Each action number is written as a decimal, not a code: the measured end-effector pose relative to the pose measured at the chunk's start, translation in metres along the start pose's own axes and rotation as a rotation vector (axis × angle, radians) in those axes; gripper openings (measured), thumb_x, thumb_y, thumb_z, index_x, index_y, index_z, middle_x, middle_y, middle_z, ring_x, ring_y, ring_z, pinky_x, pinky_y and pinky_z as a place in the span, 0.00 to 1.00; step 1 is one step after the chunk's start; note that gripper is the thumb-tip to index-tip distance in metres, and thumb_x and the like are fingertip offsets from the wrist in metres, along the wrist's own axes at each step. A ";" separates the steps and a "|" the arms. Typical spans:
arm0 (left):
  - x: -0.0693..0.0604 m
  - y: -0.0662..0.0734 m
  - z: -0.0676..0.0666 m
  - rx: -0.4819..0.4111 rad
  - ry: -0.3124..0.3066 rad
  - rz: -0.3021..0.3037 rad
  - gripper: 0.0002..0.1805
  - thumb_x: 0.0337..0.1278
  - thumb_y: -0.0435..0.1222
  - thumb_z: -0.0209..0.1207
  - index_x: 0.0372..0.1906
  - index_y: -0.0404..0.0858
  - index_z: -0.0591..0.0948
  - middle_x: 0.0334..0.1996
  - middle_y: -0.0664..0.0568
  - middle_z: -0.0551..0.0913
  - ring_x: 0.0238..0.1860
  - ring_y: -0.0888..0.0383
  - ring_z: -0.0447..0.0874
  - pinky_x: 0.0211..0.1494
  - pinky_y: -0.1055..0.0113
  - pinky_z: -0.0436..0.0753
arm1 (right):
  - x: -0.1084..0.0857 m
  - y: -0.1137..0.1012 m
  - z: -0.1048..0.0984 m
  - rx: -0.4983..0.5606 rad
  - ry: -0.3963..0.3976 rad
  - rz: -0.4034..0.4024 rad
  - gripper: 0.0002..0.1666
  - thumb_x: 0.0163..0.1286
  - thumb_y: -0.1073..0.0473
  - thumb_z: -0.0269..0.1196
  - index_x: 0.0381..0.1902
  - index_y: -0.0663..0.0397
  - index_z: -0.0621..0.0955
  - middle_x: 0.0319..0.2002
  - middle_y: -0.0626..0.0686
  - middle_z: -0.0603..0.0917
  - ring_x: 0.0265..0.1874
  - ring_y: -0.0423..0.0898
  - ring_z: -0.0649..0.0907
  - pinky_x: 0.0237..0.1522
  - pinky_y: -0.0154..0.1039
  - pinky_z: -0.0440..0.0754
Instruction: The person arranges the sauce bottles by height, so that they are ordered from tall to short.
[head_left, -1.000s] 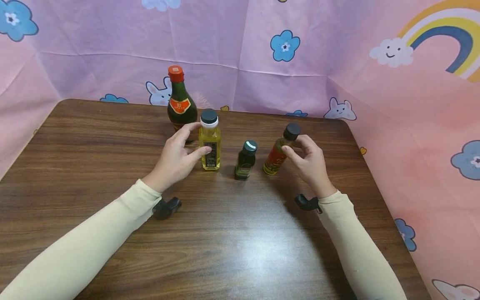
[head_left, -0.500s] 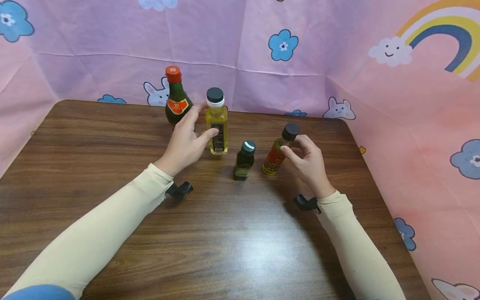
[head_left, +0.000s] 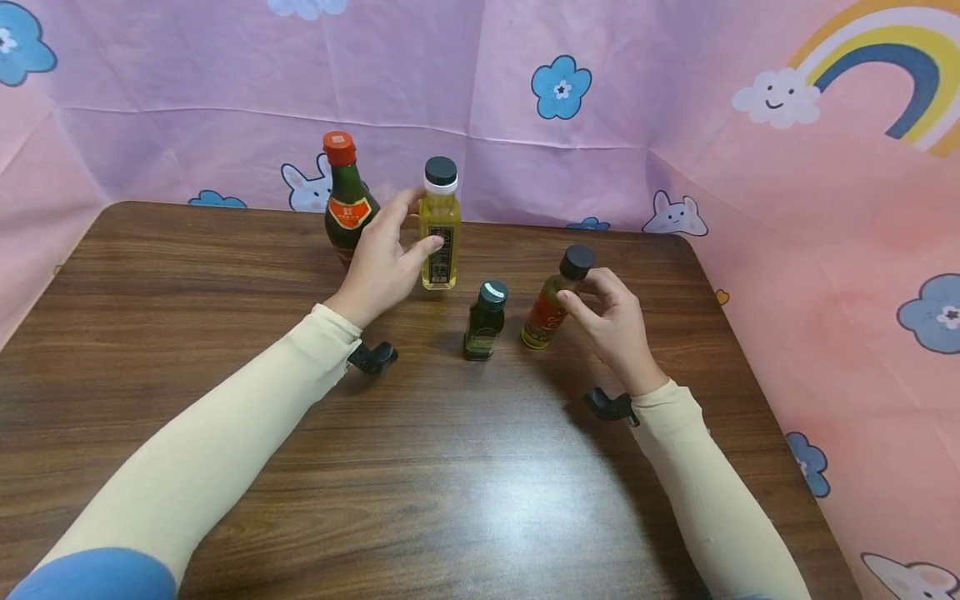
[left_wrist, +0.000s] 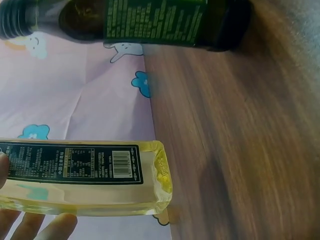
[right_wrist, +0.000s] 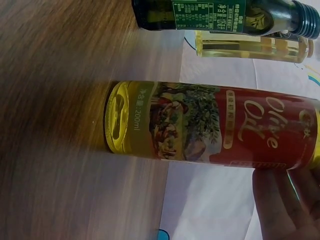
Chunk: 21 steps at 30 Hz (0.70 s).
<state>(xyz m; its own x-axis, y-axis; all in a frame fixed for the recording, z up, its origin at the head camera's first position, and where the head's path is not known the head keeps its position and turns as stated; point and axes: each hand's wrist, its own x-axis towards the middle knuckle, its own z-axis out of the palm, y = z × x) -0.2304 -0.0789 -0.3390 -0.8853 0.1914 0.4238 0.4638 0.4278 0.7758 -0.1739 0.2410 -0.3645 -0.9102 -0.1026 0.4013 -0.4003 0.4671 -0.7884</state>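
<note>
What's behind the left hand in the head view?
The red-capped bottle: its cap and front label show. The left hand covers its lower right part, so that can't be seen.

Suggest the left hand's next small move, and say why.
Probably lower the yellow oil bottle, keeping clear of the small dark-green bottle: the left hand grips the yellow one, whose base appears raised off the wooden table.

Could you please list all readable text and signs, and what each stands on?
"Olive Oil": red-labelled bottle in the right hand.
"净含量:200ml": same bottle, near its base.
Too small or blurred: its other print, and that on the yellow bottle, small green bottle, red-capped bottle.
</note>
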 end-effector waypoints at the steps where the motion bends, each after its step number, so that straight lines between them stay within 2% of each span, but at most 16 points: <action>1: 0.001 0.000 0.000 -0.003 0.001 0.002 0.34 0.68 0.34 0.66 0.75 0.40 0.68 0.69 0.44 0.74 0.67 0.47 0.73 0.63 0.44 0.78 | 0.000 0.000 0.000 0.005 0.000 0.002 0.13 0.71 0.63 0.69 0.52 0.60 0.85 0.49 0.55 0.83 0.52 0.47 0.84 0.52 0.29 0.82; 10: 0.010 -0.004 0.003 0.037 -0.024 -0.020 0.34 0.70 0.35 0.65 0.76 0.41 0.66 0.69 0.45 0.73 0.67 0.48 0.73 0.70 0.47 0.73 | 0.000 0.000 0.001 0.005 0.007 -0.003 0.13 0.71 0.63 0.70 0.51 0.61 0.85 0.49 0.54 0.83 0.51 0.45 0.84 0.50 0.29 0.83; 16: 0.012 -0.009 0.005 0.029 -0.027 -0.027 0.34 0.70 0.34 0.65 0.76 0.40 0.66 0.68 0.44 0.73 0.67 0.47 0.73 0.69 0.48 0.74 | 0.000 0.000 0.001 -0.005 0.007 -0.003 0.13 0.71 0.64 0.69 0.52 0.61 0.85 0.49 0.55 0.83 0.52 0.47 0.84 0.51 0.28 0.82; 21: 0.013 -0.012 0.007 0.027 -0.043 -0.041 0.34 0.71 0.35 0.64 0.76 0.41 0.65 0.68 0.43 0.74 0.66 0.47 0.73 0.65 0.49 0.77 | 0.000 -0.001 0.001 0.000 0.009 -0.003 0.13 0.71 0.63 0.69 0.51 0.61 0.85 0.49 0.55 0.83 0.50 0.42 0.84 0.50 0.27 0.82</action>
<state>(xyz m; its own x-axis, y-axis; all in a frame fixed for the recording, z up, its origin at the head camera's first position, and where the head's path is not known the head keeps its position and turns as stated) -0.2477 -0.0755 -0.3453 -0.9045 0.2108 0.3708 0.4265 0.4595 0.7791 -0.1734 0.2393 -0.3643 -0.9078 -0.0967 0.4080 -0.4034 0.4668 -0.7870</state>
